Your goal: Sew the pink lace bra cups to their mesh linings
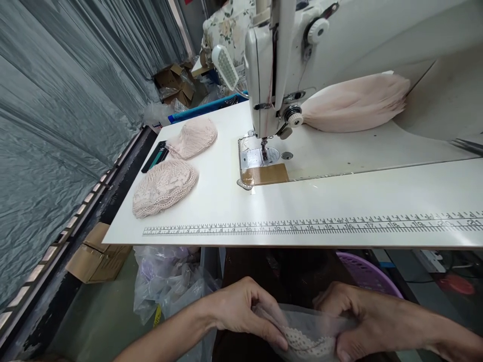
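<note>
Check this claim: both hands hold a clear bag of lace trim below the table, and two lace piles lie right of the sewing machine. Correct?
The head view shows the near lace pile and far lace pile left of the sewing machine, not right. The left hand and right hand do hold the clear bag below the table.

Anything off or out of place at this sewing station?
Nothing spilled or damaged. One oddity: a brown tape patch on the sewing machine bed, in front of the needle plate, looks makeshift. Two lace stacks lie tidy on the table. The left hand and right hand pinch a clear bag below the table edge.
</note>
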A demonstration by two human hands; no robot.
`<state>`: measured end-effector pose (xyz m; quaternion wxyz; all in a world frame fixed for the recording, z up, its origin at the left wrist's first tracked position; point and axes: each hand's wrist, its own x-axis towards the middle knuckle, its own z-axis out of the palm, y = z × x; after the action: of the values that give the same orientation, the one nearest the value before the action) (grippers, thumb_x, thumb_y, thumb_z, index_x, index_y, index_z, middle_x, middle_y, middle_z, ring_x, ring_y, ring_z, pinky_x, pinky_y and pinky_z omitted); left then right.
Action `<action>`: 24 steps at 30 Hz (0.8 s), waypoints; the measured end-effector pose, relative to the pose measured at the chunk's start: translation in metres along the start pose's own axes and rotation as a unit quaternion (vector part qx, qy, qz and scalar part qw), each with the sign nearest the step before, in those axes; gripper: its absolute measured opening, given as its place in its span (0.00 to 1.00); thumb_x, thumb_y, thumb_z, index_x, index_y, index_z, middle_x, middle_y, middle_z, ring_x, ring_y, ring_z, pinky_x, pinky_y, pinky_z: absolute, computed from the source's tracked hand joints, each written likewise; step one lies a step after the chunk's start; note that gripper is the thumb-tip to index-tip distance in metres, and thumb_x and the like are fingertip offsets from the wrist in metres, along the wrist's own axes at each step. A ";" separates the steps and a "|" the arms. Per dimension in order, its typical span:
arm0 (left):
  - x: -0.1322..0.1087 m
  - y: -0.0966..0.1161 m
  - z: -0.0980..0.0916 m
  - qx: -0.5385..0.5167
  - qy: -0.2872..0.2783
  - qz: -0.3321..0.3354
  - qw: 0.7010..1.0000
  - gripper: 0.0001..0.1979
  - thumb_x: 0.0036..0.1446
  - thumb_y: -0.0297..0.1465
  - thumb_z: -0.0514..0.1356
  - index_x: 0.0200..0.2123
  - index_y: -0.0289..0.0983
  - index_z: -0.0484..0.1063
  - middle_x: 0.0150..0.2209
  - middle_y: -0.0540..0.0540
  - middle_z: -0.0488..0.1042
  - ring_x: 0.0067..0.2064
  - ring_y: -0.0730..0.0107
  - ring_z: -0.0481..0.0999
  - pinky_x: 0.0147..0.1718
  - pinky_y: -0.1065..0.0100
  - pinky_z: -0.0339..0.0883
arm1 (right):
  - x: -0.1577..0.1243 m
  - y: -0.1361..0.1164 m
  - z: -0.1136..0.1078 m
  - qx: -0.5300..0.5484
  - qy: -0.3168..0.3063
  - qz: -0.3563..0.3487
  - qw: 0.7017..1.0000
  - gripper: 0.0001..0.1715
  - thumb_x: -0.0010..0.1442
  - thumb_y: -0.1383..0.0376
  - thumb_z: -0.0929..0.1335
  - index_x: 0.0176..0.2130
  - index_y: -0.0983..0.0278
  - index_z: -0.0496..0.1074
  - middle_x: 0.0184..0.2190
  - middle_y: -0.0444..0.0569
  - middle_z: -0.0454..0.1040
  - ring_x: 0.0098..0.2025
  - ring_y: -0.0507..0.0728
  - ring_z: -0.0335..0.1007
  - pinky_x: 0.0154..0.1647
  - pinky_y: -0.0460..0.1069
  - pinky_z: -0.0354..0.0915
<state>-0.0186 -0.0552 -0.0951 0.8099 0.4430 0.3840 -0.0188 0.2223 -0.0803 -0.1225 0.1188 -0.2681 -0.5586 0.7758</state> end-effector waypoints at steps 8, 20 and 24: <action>-0.001 0.002 -0.001 -0.006 0.047 -0.033 0.998 0.26 0.27 0.44 0.74 0.31 0.34 0.80 0.25 0.50 0.76 0.29 0.74 0.74 0.38 0.70 0.69 | 0.008 0.001 0.001 0.015 0.030 -0.019 0.999 0.21 0.47 0.52 0.75 0.28 0.69 0.79 0.22 0.42 0.66 0.26 0.49 0.60 0.25 0.43 0.51; -0.002 -0.005 -0.007 -0.046 0.030 -0.007 0.998 0.19 0.36 0.39 0.73 0.31 0.34 0.80 0.25 0.50 0.76 0.28 0.79 0.72 0.32 0.77 0.67 | 0.003 0.006 0.000 0.043 0.033 0.016 0.998 0.17 0.46 0.56 0.76 0.28 0.68 0.80 0.23 0.43 0.66 0.27 0.50 0.60 0.26 0.44 0.53; -0.002 -0.006 -0.007 -0.065 0.024 -0.009 0.998 0.20 0.34 0.40 0.74 0.31 0.34 0.80 0.25 0.49 0.76 0.28 0.78 0.73 0.34 0.76 0.68 | 0.004 0.006 0.003 0.046 0.027 0.018 0.998 0.19 0.46 0.55 0.75 0.28 0.70 0.79 0.25 0.45 0.67 0.27 0.50 0.61 0.26 0.44 0.54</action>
<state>-0.0263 -0.0545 -0.1004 0.8270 0.3867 0.4079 0.0096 0.2178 -0.0826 -0.1287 0.1322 -0.2934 -0.5136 0.7954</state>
